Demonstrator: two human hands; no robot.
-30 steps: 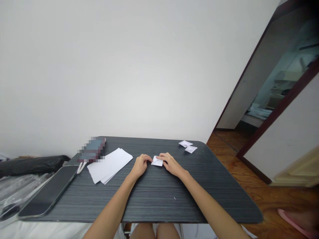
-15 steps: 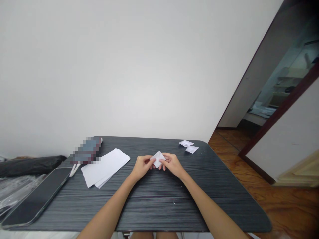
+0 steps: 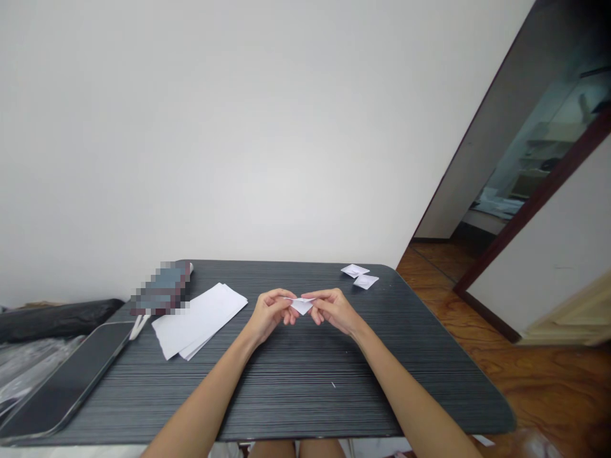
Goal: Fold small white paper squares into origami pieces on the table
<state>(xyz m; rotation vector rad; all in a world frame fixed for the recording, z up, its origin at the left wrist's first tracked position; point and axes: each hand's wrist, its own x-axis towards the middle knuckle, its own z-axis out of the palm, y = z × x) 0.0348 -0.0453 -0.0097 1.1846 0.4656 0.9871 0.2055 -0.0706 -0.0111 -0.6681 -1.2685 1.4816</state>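
A small piece of folded white paper (image 3: pixel 301 307) is held between my two hands over the middle of the dark table. My left hand (image 3: pixel 273 312) pinches its left corner between thumb and forefinger. At the opposite corner, my right hand (image 3: pixel 333 310) grips it in the same way. The paper shows as a triangle pointing down, its top edge running between my fingertips. Farther back on the right lie two folded paper pieces, one (image 3: pixel 354 271) just behind the other (image 3: pixel 366 282).
White paper sheets (image 3: pixel 200 320) lie in a loose stack on the left of the table (image 3: pixel 296 394). Behind them is a blurred-out object (image 3: pixel 162 289) with a white strap. A phone-like dark slab (image 3: pixel 67 381) sits at the left edge. A white wall (image 3: pixel 286 140) rises behind.
The paper in my hands has gone from an open diamond facing me to a downward triangle. My fingers have shifted to its side corners, and the hands are slightly farther apart.
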